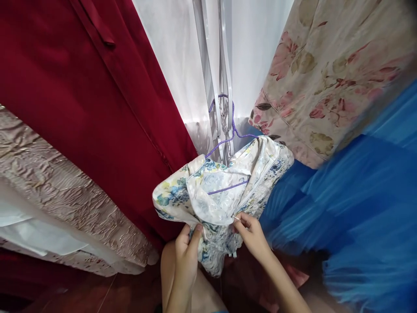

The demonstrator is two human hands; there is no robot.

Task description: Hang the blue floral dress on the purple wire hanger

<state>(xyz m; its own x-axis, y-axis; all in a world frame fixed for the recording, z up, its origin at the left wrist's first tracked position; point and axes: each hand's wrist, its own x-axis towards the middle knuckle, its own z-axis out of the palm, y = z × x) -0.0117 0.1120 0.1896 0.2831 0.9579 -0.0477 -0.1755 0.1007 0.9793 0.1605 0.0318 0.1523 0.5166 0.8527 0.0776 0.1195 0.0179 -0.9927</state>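
Note:
A white garment with blue and yellow flowers [176, 195] hangs on a purple hanger [234, 132], its neckline opened toward me. The hanger's hook and lower bar show, the bar lying inside the neck opening. My left hand [189, 243] pinches the cloth below the neckline on the left side, thumb on top. At the lower end of the opening, my right hand [249, 230] closes its fingertips on a small part at the garment's edge. That part looks like a zipper pull, though it is too small to be sure.
A dark red curtain-like cloth [107, 113] hangs at the left, beside a textured pinkish fabric [58, 187]. White cloth with strips [260, 52] hangs behind the hanger. A floral cloth [325, 87] and blue tulle [312, 208] hang at the right. Reddish floor [127, 291] shows below.

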